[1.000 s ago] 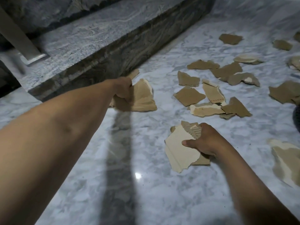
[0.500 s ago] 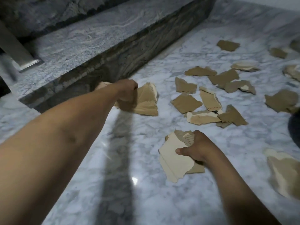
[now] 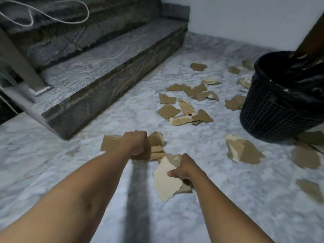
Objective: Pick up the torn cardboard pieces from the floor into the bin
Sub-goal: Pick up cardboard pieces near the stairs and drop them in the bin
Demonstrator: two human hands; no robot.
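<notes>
My left hand (image 3: 135, 142) grips a bunch of brown torn cardboard pieces (image 3: 110, 142) above the marble floor. My right hand (image 3: 182, 168) grips another bunch with a pale cream piece (image 3: 165, 179) on the outside. Several more torn pieces (image 3: 169, 111) lie scattered on the floor ahead, and a larger folded piece (image 3: 245, 151) lies to the right. The black mesh bin (image 3: 273, 111), lined with a black bag, stands at the right, well beyond both hands.
Grey granite stair steps (image 3: 98, 67) rise at the left with a white cord (image 3: 52, 18) on an upper step. A white wall (image 3: 245, 20) closes the back. More cardboard scraps (image 3: 310, 190) lie at the right edge, close to the bin's base.
Both hands have lifted away from the step with their cardboard bunches and come closer together. The view has pulled back and up, and the bin has come into sight at the right.
</notes>
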